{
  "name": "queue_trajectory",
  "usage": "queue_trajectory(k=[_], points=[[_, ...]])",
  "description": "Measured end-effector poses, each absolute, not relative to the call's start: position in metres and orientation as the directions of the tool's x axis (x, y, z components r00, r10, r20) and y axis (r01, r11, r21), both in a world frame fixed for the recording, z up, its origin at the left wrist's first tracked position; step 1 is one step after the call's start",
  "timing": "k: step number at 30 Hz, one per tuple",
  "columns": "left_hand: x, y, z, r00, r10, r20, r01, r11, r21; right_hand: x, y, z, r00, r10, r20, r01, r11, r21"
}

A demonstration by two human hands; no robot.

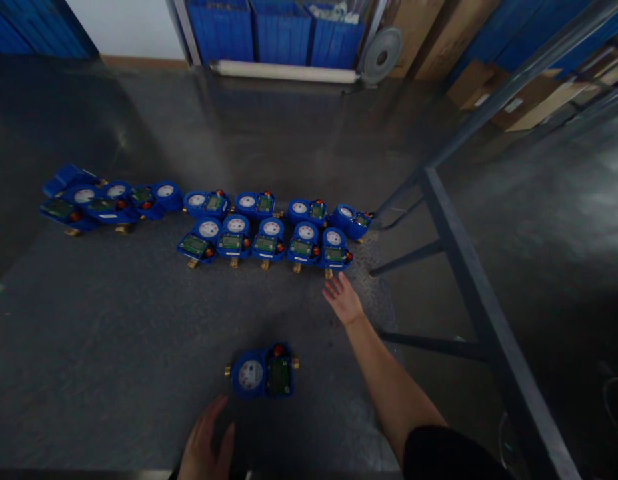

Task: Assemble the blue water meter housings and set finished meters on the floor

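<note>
A single blue meter [263, 373] with a round white dial, a green display part and brass ends lies near the front of the dark table [113, 347]. Just below and left of it is my left hand [209, 443], thumb and fingers apart, holding nothing. My right hand [343, 299] reaches out with spread, empty fingers, right below the brass end of the rightmost meter [335, 248] in the nearer row. Several more such meters stand behind that row, among them one at the right end [351, 221]. At the left, other meters [116, 203] are bunched together.
A grey metal rail frame [461, 257] rises along the table's right side. Across the floor are blue bins [281, 33], a white roll [286, 71], a round grey disc [382, 56] and cardboard boxes [529, 100].
</note>
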State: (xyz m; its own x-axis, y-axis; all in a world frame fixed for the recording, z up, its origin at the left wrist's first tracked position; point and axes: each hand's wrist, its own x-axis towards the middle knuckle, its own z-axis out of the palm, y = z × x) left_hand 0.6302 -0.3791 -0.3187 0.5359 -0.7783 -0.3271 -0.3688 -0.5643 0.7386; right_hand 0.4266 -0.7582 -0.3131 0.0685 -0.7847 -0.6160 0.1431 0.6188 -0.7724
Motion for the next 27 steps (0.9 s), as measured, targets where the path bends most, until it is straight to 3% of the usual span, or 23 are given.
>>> queue_trajectory(k=[4,10,21,27], points=[[0.633,-0.439,-0.317,0.531,-0.822,-0.207,-0.490,-0.497,0.716,0.447,-0.798,-0.308,-0.026,-0.737,-0.675,0.257,0.648,-0.717],[0.633,-0.479,-0.326,0.298,-0.820,-0.488,-0.466,-0.571,0.676,0.464,-0.815,-0.307,-0.108,-0.658,-0.745,0.299,0.694,-0.655],[0.622,-0.459,-0.331,0.431,-0.637,-0.640,-0.383,-0.771,0.510,0.469,-0.817,-0.308,-0.206,-0.529,-0.823,0.353,0.745,-0.566],[0.628,-0.463,-0.343,0.346,-0.700,-0.625,-0.301,-0.713,0.633,0.473,-0.824,-0.304,-0.116,-0.601,-0.790,0.473,0.666,-0.577]])
